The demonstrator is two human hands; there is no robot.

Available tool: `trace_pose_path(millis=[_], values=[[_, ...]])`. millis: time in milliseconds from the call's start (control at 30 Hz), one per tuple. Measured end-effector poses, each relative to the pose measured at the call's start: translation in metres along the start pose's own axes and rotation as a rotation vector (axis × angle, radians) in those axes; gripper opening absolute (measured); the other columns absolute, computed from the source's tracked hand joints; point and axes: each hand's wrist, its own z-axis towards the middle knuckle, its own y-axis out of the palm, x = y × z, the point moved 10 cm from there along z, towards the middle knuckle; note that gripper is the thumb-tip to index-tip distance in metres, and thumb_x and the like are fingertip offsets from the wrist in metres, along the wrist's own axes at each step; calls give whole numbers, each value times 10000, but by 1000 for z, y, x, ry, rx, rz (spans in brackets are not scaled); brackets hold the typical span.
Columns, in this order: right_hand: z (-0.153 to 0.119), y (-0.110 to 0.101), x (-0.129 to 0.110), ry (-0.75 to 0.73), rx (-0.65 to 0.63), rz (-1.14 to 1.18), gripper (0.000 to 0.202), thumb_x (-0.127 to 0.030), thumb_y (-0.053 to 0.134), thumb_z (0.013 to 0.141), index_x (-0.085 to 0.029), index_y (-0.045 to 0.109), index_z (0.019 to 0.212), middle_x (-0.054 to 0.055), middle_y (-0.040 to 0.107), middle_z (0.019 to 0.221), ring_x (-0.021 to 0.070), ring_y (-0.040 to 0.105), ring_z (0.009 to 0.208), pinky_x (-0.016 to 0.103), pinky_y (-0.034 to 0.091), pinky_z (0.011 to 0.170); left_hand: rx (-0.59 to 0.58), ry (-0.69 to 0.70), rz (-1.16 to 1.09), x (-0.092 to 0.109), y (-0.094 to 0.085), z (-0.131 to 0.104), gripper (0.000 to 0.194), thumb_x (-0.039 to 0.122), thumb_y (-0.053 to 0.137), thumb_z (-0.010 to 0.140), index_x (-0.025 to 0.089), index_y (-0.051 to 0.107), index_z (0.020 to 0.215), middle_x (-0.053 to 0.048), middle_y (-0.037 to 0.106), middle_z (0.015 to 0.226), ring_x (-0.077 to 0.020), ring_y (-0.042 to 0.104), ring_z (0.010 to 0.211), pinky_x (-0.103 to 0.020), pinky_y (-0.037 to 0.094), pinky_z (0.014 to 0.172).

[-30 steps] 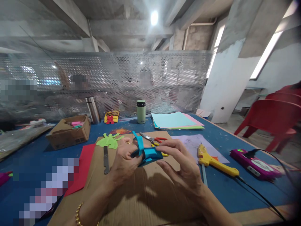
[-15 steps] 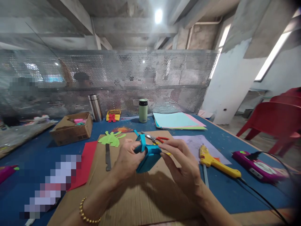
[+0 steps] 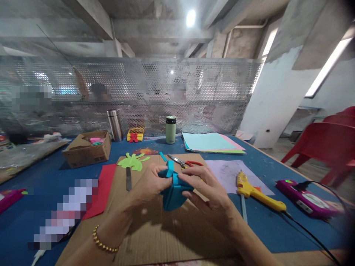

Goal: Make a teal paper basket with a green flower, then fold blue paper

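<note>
The folded blue paper piece was held above the cardboard sheet, between the two hands. The left hand gripped its left side, thumb against curled fingers; the right hand had fingertips and thumb on its right side, the fingers bent around that edge. Just behind it lay the scissors, their handles partly hidden by the right hand. A narrow blue strip lay near their tips. On the left were green paper cutouts and a flat metal blade, its near end covered by the left hand, with red paper farther out. To the right, the yellow glue gun lay partly over a lavender sheet, near a purple device. Beyond stood a carton, a steel flask and a green bottle.
</note>
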Motion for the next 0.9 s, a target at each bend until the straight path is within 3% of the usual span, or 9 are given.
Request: trace_pose_path(millis=[133,267,533,667,900], values=[[-3,1,0,8,-21,26,421,-179,631,962,-245,590,1376,118,639,1215,254,616,1124,447,547,929,6,0,-12,4,0,0,345,367,870,599,122,627,603,44,480,576,-59,377,534,-168,346,488],[-6,-6,6,43,34,-53,524,-169,667,937,-243,530,1437,129,621,1257,271,587,1183,467,523,963,30,21,-40,7,-1,0,354,358,847,630,141,573,571,54,450,561,-62,366,530,-177,371,490],[-2,-5,2,-36,26,-75,402,-175,671,934,-262,621,1324,93,685,1154,251,633,1077,453,526,923,-2,58,35,11,-1,-1,311,362,795,680,146,582,613,45,446,592,-73,364,560,-179,363,499],[-2,-5,2,-34,22,-91,380,-198,655,945,-279,646,1316,89,706,1127,258,646,1073,451,539,912,3,80,101,12,-4,-2,349,378,754,706,156,519,576,54,377,577,-68,320,551,-177,312,484],[0,-5,-3,-85,21,-128,314,-224,622,971,-240,662,1283,110,707,1095,279,647,1116,470,544,934,1,66,170,6,-9,2,344,375,726,715,161,492,582,42,388,604,-71,333,555,-181,300,477]])
